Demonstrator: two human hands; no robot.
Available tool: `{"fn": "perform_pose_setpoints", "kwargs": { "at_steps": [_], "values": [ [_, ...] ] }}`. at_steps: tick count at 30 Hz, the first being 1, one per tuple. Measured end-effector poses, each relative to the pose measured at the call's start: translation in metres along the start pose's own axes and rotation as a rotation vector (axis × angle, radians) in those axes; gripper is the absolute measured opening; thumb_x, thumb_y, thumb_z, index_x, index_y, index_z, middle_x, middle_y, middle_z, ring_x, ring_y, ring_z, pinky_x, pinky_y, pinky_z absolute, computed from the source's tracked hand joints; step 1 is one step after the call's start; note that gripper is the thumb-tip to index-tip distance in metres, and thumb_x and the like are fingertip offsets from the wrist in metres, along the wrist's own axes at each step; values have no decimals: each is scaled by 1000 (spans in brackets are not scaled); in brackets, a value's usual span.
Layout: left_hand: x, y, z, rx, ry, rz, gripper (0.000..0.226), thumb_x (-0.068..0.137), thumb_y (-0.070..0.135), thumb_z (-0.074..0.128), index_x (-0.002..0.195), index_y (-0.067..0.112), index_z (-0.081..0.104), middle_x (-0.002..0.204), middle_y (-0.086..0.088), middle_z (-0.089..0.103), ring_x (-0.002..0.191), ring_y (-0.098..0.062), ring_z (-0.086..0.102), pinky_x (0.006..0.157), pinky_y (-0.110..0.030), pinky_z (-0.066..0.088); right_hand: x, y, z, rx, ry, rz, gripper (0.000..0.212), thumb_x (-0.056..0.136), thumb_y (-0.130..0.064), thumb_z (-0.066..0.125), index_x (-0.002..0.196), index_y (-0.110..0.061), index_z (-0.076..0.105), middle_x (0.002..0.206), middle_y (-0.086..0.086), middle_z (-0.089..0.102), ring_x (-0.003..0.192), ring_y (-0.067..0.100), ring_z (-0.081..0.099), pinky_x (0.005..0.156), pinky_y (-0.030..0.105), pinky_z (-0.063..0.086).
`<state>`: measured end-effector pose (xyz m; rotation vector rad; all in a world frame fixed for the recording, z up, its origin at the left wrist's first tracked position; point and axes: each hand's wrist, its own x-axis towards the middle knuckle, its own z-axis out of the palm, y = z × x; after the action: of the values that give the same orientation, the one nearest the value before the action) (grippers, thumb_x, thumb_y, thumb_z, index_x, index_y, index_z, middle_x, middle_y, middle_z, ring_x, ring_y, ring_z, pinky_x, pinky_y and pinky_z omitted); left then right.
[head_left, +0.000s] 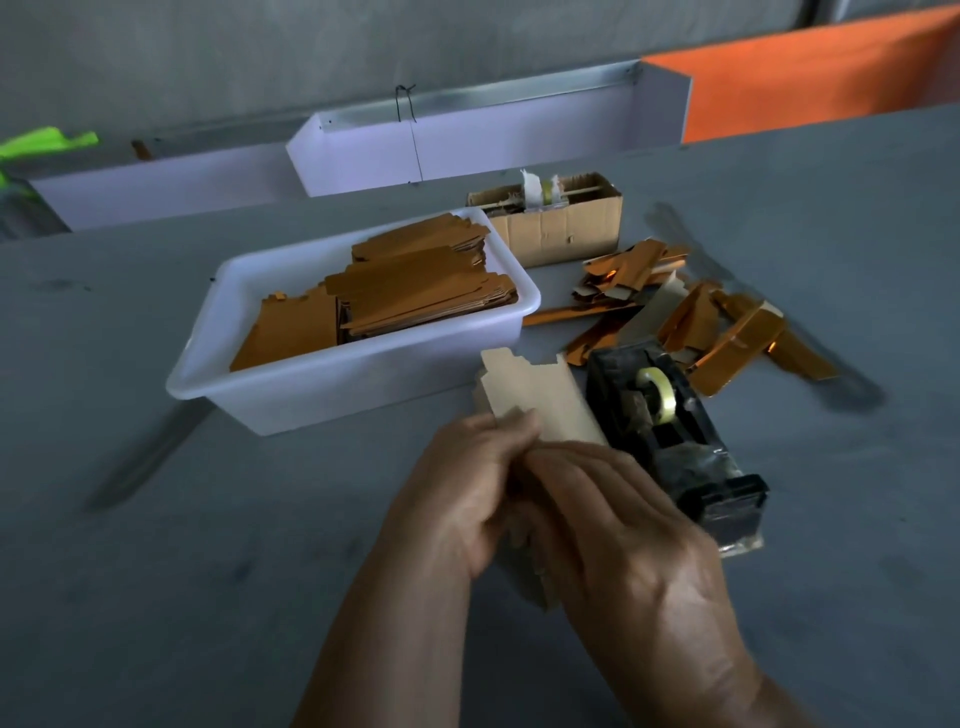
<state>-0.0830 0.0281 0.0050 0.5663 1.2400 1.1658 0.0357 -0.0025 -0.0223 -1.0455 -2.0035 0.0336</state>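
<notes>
A flat beige cardboard box blank (535, 395) with notched tabs stands tilted over the grey table, held by both hands. My left hand (462, 488) grips its left edge, thumb on top. My right hand (618, 525) lies over its lower part with fingers curled round it. The blank's bottom end (540, 587) pokes out below the hands. A black tape dispenser (670, 441) with a clear tape roll sits just right of the hands.
A white plastic tub (332, 384) holds stacked gold-brown blanks (410, 291). Loose shiny gold pieces (691, 317) lie scattered to the right. A small cardboard box (561, 228) stands behind them. White trays (467, 140) and an orange panel (810, 88) line the back.
</notes>
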Motion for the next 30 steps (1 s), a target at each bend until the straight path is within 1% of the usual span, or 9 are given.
{"fn": "perform_pose_setpoints", "kwargs": {
  "at_steps": [4,7,9,11,14,18,23,27,30],
  "values": [
    [-10,8,-15,-100,-132,-33,23,86,8,56,102,-4,68,89,-17,74,72,-22,72,61,-30,60,1,2,-9,64,51,188,39,89,-27,51,114,-1,65,112,7,65,107,20,59,94,18,40],
    [-17,11,-23,-84,-206,-26,38,77,11,56,109,-6,66,96,-20,73,76,-24,72,67,-32,60,7,-2,-18,141,19,416,40,91,-33,58,123,-9,60,114,2,66,101,16,62,84,13,42],
    [-22,13,-27,-91,-232,-13,38,76,9,55,109,-6,66,95,-19,73,77,-23,72,67,-31,60,9,-2,-20,177,-38,506,41,86,-32,62,125,-17,60,109,-5,67,94,12,65,75,0,37],
    [-26,16,-31,-89,-271,-8,36,77,6,56,109,-5,67,96,-19,73,79,-23,72,69,-31,60,10,-2,-21,258,-83,579,41,81,-35,63,121,-26,61,97,-22,63,82,-6,60,68,-6,36],
    [-31,18,-37,-74,-334,-9,32,82,-1,60,113,-8,65,103,-21,71,87,-25,72,74,-32,59,10,3,-24,416,-91,682,31,73,-38,65,104,-41,64,78,-26,64,77,-17,57,61,2,43],
    [-36,17,-39,-2,-278,34,31,77,7,59,103,-4,71,101,-19,73,86,-25,73,68,-29,59,9,7,-23,696,-28,866,25,70,-26,74,92,-34,68,77,-13,72,72,3,67,67,27,53],
    [-43,11,-40,167,-94,138,17,66,21,66,75,13,77,89,-19,63,73,-22,65,60,-25,57,6,7,-18,991,41,990,16,70,-12,72,85,-19,69,71,-3,73,61,7,68,48,18,51],
    [-47,9,-43,213,-2,164,25,66,23,68,87,11,76,96,-25,62,86,-31,57,78,-39,50,5,4,-16,1019,35,1007,20,65,-21,72,84,-19,70,72,-2,73,62,8,68,47,20,51],
    [-49,10,-38,251,19,201,12,82,11,64,87,11,75,97,-31,66,85,-31,59,80,-41,49,6,3,-17,1037,24,1019,23,61,-26,70,83,-19,70,72,-1,73,61,9,68,48,21,51]
  ]
}}
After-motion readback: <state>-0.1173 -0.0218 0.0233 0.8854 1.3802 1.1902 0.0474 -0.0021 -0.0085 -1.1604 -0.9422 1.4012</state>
